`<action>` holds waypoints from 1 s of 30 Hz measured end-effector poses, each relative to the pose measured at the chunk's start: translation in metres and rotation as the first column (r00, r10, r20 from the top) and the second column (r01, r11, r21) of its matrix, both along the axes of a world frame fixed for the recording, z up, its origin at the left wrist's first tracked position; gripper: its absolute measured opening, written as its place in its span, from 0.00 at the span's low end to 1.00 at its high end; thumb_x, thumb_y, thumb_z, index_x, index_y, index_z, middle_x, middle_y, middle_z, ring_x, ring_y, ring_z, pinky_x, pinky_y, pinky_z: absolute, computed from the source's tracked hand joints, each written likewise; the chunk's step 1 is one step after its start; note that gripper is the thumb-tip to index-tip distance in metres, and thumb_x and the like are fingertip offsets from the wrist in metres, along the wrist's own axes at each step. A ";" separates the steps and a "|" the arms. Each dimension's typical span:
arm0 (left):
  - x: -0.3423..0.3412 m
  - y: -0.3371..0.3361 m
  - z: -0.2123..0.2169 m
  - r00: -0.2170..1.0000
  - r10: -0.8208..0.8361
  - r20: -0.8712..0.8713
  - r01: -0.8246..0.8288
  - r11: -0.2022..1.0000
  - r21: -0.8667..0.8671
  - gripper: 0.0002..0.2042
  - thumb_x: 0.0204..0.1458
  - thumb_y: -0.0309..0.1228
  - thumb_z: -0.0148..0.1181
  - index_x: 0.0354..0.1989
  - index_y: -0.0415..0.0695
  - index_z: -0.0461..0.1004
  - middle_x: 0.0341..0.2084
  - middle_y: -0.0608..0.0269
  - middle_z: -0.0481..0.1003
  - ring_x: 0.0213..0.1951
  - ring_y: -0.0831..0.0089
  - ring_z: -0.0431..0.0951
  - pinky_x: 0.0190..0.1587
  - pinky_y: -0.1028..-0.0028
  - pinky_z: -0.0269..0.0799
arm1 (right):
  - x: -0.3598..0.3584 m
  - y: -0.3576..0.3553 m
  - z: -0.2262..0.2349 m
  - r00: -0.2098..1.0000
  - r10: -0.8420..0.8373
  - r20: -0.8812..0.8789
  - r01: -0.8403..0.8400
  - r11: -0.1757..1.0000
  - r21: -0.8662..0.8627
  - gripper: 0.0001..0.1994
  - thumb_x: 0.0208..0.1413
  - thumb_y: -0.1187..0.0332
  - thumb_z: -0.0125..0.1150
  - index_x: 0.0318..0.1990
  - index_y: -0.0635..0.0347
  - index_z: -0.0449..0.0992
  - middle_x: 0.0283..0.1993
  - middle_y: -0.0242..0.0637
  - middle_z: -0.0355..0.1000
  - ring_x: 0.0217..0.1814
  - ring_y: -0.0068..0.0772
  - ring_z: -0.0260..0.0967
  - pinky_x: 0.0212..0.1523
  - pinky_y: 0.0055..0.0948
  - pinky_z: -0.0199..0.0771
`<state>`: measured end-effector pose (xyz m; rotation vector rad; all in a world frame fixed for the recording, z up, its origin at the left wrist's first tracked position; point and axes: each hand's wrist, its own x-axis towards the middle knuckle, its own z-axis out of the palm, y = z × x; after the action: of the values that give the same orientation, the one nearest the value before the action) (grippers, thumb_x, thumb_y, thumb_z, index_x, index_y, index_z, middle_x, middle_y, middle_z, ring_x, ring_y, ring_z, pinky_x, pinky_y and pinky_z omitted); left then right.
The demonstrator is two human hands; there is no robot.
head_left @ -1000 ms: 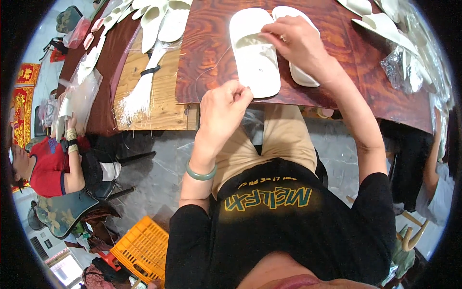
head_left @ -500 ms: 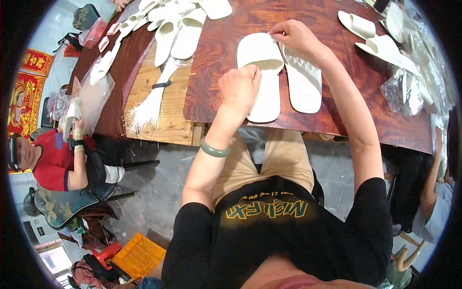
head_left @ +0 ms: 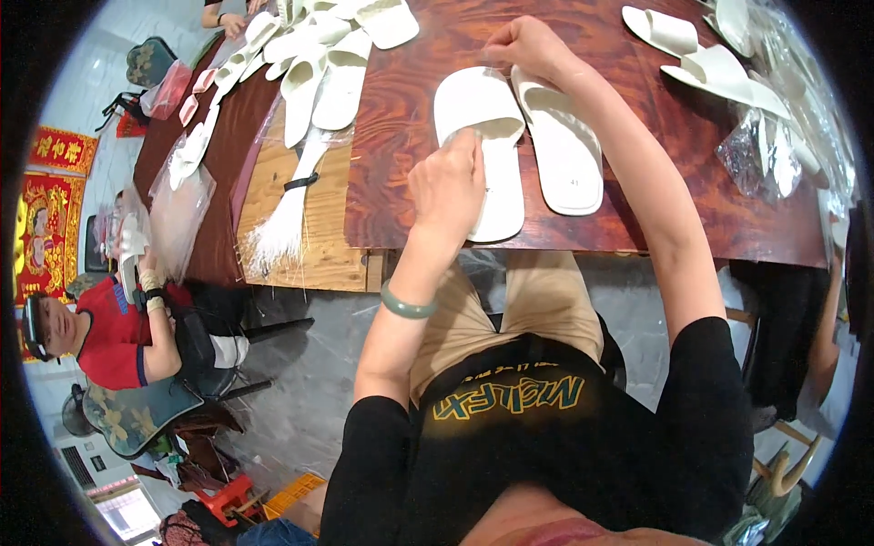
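Note:
Two white slippers lie side by side on the dark red wood-grain table, toes pointing away from me. On the left slipper (head_left: 501,200), my left hand (head_left: 446,187) is closed, its fingers bent at the strap's left edge, a green bangle on that wrist. Beyond the toes, my right hand (head_left: 533,47) hovers with thumb and finger pinched together. Whatever it may hold is too fine to make out. The right slipper (head_left: 569,159) sits under my right forearm, slightly angled, its strap partly covered.
White slippers (head_left: 337,82) are piled at the far left, near a white bristle brush (head_left: 282,214). More slippers (head_left: 710,73) and clear plastic bags (head_left: 774,155) lie at right. At left, a seated person (head_left: 127,318) in red holds a slipper. Another person's hands (head_left: 232,23) show at far left.
My right hand has moved away from the right slipper's toe, farther out and slightly left. My left hand stays at the left slipper's strap. The whole view has shifted slightly.

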<state>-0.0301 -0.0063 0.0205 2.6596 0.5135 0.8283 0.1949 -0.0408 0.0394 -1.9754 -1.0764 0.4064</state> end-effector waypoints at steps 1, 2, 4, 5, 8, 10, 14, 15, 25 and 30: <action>-0.004 -0.006 0.006 0.999 -0.013 0.034 0.015 0.999 -0.032 0.07 0.52 0.32 0.54 0.34 0.42 0.74 0.19 0.50 0.74 0.24 0.52 0.75 0.25 0.61 0.68 | 0.003 -0.007 0.003 0.999 -0.041 0.018 0.041 0.998 0.042 0.10 0.47 0.66 0.62 0.34 0.63 0.80 0.26 0.34 0.75 0.30 0.21 0.70 0.35 0.24 0.69; -0.006 -0.012 0.014 0.997 -0.028 0.071 0.033 0.997 -0.064 0.09 0.52 0.31 0.54 0.40 0.42 0.74 0.19 0.50 0.74 0.24 0.53 0.76 0.25 0.63 0.68 | 0.008 -0.014 0.004 0.996 -0.086 0.037 0.083 0.993 0.085 0.10 0.48 0.66 0.62 0.34 0.64 0.79 0.27 0.33 0.75 0.31 0.21 0.71 0.36 0.23 0.69; -0.001 -0.018 0.031 0.990 -0.105 0.091 0.113 0.989 -0.091 0.16 0.53 0.29 0.53 0.49 0.39 0.69 0.17 0.52 0.74 0.20 0.62 0.76 0.24 0.68 0.69 | 0.013 -0.027 0.003 0.988 -0.155 -0.010 0.155 0.977 0.146 0.11 0.46 0.65 0.63 0.35 0.62 0.80 0.28 0.35 0.76 0.31 0.23 0.72 0.37 0.24 0.70; 0.006 -0.017 0.041 0.988 -0.131 0.077 0.145 0.963 -0.227 0.17 0.53 0.28 0.53 0.51 0.37 0.67 0.15 0.54 0.73 0.18 0.67 0.75 0.24 0.69 0.68 | 0.007 -0.033 0.007 0.998 -0.055 -0.028 0.060 0.973 0.221 0.12 0.49 0.65 0.62 0.37 0.63 0.79 0.31 0.33 0.76 0.32 0.21 0.71 0.37 0.23 0.70; 0.033 0.003 0.050 0.978 -0.192 0.082 0.208 0.896 -0.393 0.18 0.52 0.27 0.53 0.51 0.34 0.67 0.13 0.63 0.72 0.16 0.79 0.69 0.21 0.76 0.65 | -0.021 -0.050 0.024 0.993 0.101 -0.062 -0.075 0.938 0.339 0.11 0.50 0.65 0.62 0.37 0.62 0.79 0.31 0.31 0.76 0.34 0.19 0.71 0.39 0.21 0.70; 0.055 0.016 0.058 0.931 -0.365 0.025 0.279 0.663 -0.694 0.16 0.52 0.28 0.54 0.48 0.35 0.70 0.14 0.66 0.72 0.15 0.82 0.68 0.19 0.81 0.63 | -0.027 -0.056 0.020 0.981 0.192 -0.033 -0.162 0.896 0.413 0.11 0.51 0.66 0.61 0.37 0.63 0.79 0.31 0.31 0.76 0.34 0.18 0.71 0.39 0.21 0.70; 0.071 0.035 0.050 0.932 -0.362 0.037 0.196 0.415 -0.888 0.11 0.54 0.29 0.53 0.42 0.37 0.74 0.23 0.64 0.76 0.21 0.84 0.72 0.19 0.84 0.63 | -0.044 -0.069 0.016 0.864 -0.096 0.495 -0.229 0.799 0.556 0.09 0.48 0.71 0.61 0.37 0.61 0.78 0.35 0.39 0.74 0.41 0.33 0.71 0.42 0.30 0.72; 0.071 0.040 0.049 0.922 -0.376 0.094 0.225 0.323 -0.919 0.10 0.54 0.30 0.53 0.40 0.38 0.74 0.28 0.63 0.76 0.24 0.82 0.74 0.21 0.84 0.65 | -0.044 -0.075 0.013 0.816 -0.052 0.576 -0.315 0.795 0.518 0.12 0.44 0.73 0.62 0.40 0.58 0.77 0.40 0.39 0.70 0.46 0.39 0.67 0.45 0.33 0.68; 0.068 0.053 0.052 0.916 -0.254 0.310 0.254 -0.232 -0.939 0.09 0.51 0.28 0.52 0.35 0.35 0.73 0.30 0.60 0.74 0.31 0.75 0.75 0.27 0.79 0.72 | -0.079 -0.055 0.012 0.324 -0.097 0.941 -0.493 0.831 0.256 0.21 0.40 0.72 0.57 0.46 0.54 0.70 0.48 0.35 0.65 0.48 0.37 0.64 0.49 0.37 0.64; 0.069 0.059 0.043 0.902 -0.269 0.337 0.253 -0.302 -0.919 0.08 0.51 0.28 0.52 0.36 0.36 0.73 0.30 0.60 0.75 0.33 0.73 0.77 0.31 0.77 0.76 | -0.083 -0.056 0.013 0.256 -0.056 0.965 -0.502 0.845 0.182 0.12 0.41 0.70 0.56 0.37 0.55 0.74 0.47 0.34 0.66 0.52 0.34 0.63 0.51 0.36 0.65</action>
<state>0.0389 0.0529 0.0637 0.9811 0.2625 -0.0146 0.1118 -0.0971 0.0520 -1.4632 -2.0002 -1.0574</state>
